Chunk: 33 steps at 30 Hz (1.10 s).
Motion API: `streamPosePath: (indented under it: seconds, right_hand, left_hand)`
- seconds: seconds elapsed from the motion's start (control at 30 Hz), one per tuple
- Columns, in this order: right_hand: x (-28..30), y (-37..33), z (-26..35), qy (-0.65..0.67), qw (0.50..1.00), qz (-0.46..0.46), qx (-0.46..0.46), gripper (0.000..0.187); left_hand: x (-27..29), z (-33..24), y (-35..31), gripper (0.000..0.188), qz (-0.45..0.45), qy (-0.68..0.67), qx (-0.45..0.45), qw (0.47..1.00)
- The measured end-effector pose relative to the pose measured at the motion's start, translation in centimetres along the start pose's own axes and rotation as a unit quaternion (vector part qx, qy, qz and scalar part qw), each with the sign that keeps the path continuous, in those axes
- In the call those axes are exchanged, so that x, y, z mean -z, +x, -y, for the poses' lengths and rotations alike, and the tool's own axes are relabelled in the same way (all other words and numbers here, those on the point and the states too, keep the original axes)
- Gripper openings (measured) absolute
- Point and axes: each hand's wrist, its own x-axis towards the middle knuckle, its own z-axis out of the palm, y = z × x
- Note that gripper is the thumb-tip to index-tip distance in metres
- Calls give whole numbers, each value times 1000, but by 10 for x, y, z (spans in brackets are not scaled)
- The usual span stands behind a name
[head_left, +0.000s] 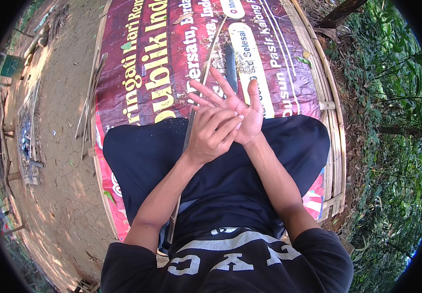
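Observation:
My right hand (249,116) is turned palm up over my lap, its fingers and thumb spread apart. My left hand (211,133) lies against that palm, its fingers bent and drawn together, with the fingertips touching the skin. Whether something tiny sits between those fingertips cannot be made out. A long, thin bamboo strip (214,43) runs from the far part of the mat, behind both hands and under my left forearm, down beside my waist. Just beyond my right hand, a dark flat blade (231,66) rests on the mat; its near end is hidden by my fingers.
I sit cross-legged on a red printed banner (142,63) spread over a bamboo platform (335,122). Small shavings (244,63) are scattered near the blade. Thin sticks (91,93) lean at the platform's left edge. Cracked earth (69,161) lies left, green plants (391,161) right.

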Motion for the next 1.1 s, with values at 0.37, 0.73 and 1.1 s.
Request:
streamPosePath:
  seconds: [0.37, 0.73, 1.1]
  right_hand:
    - [1, 0, -1, -12, 1000, -11, 5, 95]
    - [-1, -1, -1, 0, 1000, -14, 0, 94]
    - [-1, -2, -9, 0, 999, -35, -4, 95]
  left_hand:
    - [1, -1, 1, 35, 19, -7, 32, 999]
    - [2, 0, 0, 32, 19, -8, 18, 1000]
    - [-2, -4, 3, 27, -19, -7, 128, 992]
